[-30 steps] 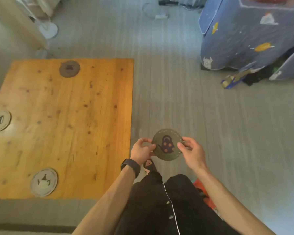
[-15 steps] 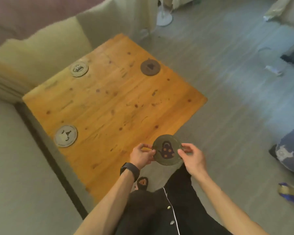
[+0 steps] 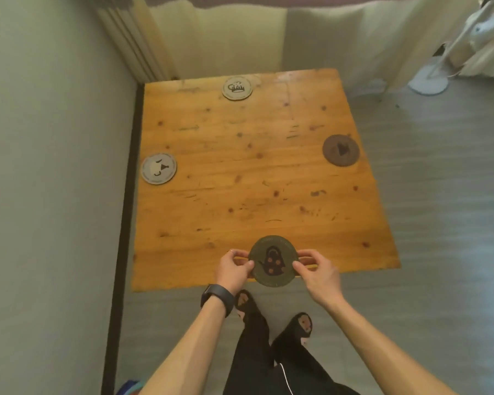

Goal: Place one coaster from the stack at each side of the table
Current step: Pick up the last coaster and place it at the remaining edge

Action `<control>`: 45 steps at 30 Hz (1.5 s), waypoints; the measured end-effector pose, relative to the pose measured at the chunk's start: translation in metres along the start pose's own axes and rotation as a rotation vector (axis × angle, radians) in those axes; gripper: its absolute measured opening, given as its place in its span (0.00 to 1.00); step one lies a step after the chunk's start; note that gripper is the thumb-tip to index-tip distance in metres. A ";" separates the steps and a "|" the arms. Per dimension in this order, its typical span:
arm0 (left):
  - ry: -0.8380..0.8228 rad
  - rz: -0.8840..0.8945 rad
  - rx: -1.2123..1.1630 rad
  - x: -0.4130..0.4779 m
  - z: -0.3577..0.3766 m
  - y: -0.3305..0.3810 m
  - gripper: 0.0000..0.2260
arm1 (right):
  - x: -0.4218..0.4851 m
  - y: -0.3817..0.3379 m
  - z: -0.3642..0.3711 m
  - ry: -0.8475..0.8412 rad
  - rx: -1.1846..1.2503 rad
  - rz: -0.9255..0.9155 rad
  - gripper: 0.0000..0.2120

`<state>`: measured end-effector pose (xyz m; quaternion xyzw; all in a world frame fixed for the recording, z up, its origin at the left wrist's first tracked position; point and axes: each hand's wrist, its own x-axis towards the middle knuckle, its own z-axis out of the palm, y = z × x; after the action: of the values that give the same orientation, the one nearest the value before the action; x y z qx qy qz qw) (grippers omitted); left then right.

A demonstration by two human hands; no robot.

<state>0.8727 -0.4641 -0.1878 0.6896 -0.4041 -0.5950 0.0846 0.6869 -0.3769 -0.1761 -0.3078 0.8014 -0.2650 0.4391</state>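
Observation:
Both hands hold a round green coaster with a teapot picture (image 3: pixel 273 261) just over the near edge of the square wooden table (image 3: pixel 254 181). My left hand (image 3: pixel 232 268) pinches its left rim and my right hand (image 3: pixel 317 269) pinches its right rim. Three other coasters lie flat on the table: a pale one (image 3: pixel 237 88) at the far side, a pale one (image 3: pixel 158 168) at the left side, and a dark brown one (image 3: pixel 340 150) at the right side.
A grey wall (image 3: pixel 54 166) runs along the table's left side. Pale curtains (image 3: pixel 226 35) hang behind the far edge. A white fan base (image 3: pixel 428 81) stands on the grey floor at the upper right. My legs and slippers are below the table's near edge.
I have turned around the table's corner and now face its near side square on. The green coaster stays held in both hands and now hangs over the near edge.

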 end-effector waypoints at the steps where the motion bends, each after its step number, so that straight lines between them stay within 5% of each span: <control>1: 0.014 -0.016 -0.010 0.006 -0.001 -0.003 0.04 | 0.008 -0.001 0.004 -0.017 -0.010 -0.001 0.06; 7: 0.097 -0.112 -0.038 0.042 -0.008 -0.014 0.05 | 0.047 -0.011 0.032 -0.053 -0.076 0.050 0.06; 24: 0.175 -0.212 0.361 0.100 -0.018 -0.032 0.04 | 0.090 0.009 0.095 -0.051 -0.161 0.183 0.07; 38: 0.222 -0.092 0.530 0.100 -0.010 -0.030 0.02 | 0.092 0.012 0.101 -0.011 -0.168 0.124 0.06; 45: 0.242 0.040 0.724 0.102 -0.005 -0.035 0.10 | 0.088 0.019 0.108 0.044 -0.227 0.057 0.08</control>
<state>0.8897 -0.5099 -0.2842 0.7320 -0.5886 -0.3262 -0.1060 0.7381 -0.4449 -0.2884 -0.3270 0.8441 -0.1666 0.3910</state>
